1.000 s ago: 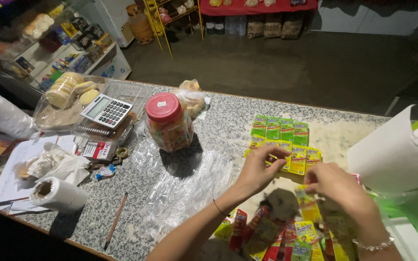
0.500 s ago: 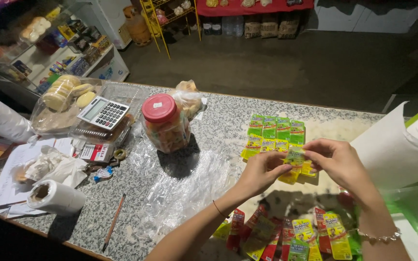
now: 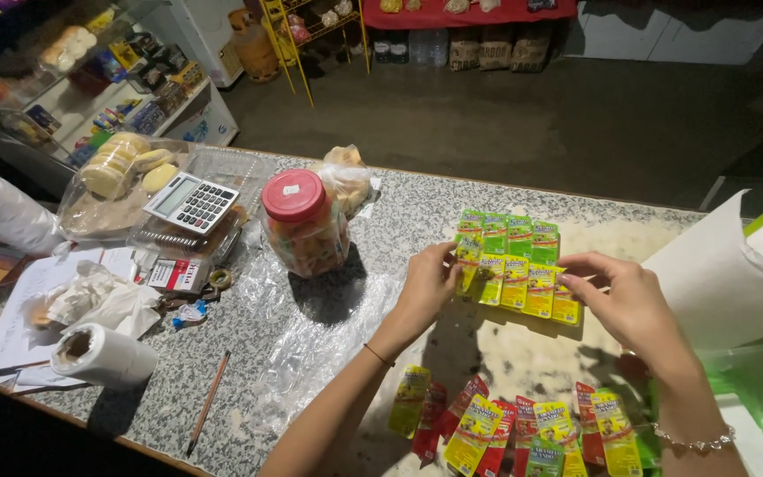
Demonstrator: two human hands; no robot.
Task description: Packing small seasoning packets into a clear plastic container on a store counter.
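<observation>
Holding a strip of yellow packets (image 3: 518,287) over the speckled surface (image 3: 311,353).
Left hand (image 3: 430,283) and right hand (image 3: 624,300) pinch its ends; earlier both hands sat lower, nearer the loose packets (image 3: 523,428).

Speckled tabletop (image 3: 417,199): red-lidded jar (image 3: 304,223), calculator (image 3: 192,202) on clear box, paper roll (image 3: 103,355), pencil (image 3: 208,403), bagged bread rolls (image 3: 121,163) at left.

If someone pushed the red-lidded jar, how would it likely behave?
The jar stands upright on crinkled clear plastic sheet, so it might slide with the sheet rather than tip. It looks nearly full of small wrapped items, so probably fairly heavy. On its side, its round body would likely roll.
</observation>
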